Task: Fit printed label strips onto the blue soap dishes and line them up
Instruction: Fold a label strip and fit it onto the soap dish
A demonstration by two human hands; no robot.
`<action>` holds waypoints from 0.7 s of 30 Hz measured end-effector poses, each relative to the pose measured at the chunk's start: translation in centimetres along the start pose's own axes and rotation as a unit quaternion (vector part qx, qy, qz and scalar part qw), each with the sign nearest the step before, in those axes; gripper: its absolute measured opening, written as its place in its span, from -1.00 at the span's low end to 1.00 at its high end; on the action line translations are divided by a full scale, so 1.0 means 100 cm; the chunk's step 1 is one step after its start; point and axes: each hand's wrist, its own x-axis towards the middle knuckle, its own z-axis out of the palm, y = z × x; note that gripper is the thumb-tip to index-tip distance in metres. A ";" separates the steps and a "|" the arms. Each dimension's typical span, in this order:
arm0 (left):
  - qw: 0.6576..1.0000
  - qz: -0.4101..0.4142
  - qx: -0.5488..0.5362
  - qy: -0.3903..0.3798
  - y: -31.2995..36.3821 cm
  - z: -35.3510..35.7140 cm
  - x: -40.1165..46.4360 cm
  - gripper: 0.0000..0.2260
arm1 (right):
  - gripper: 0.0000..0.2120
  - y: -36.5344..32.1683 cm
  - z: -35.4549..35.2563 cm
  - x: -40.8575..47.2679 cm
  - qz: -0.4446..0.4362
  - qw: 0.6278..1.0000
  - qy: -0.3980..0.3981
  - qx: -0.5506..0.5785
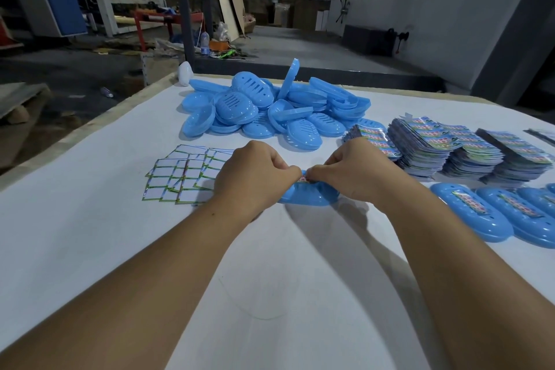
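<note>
Three labelled soap dishes (477, 213) at least lie side by side to the right of where I am working, each with a printed strip across its top; the row runs out of view at the edge, so I cannot count the full total. My left hand (255, 174) and right hand (357, 171) are both curled onto the current soap dish (306, 197), which sits on the white table (90, 249) directly under my fingertips. Between the two hands I pinch a label strip (302, 179) over the dish's far rim; how far it is seated I cannot tell, as my fingers cover it. Beyond the grip, a large heap of bare blue dishes (270, 105) awaits labelling. To the right and slightly beyond, tall stacks of printed strips (468, 147) remain. Just left of my left hand lies a loose spread of white-faced cards with green borders (183, 177). I judge the task to be in an early stage: few units finished, most of the stock untouched.
</note>
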 end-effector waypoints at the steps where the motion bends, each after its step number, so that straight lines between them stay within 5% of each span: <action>1: 1.000 0.000 0.003 0.001 0.000 0.000 0.000 -0.79 | -0.58 0.000 0.000 0.000 0.000 1.000 0.000 0.000; 21: 0.969 0.113 0.207 0.070 0.007 -0.005 -0.005 -0.71 | -0.50 -0.006 0.000 -0.007 -0.012 0.991 0.045 -0.128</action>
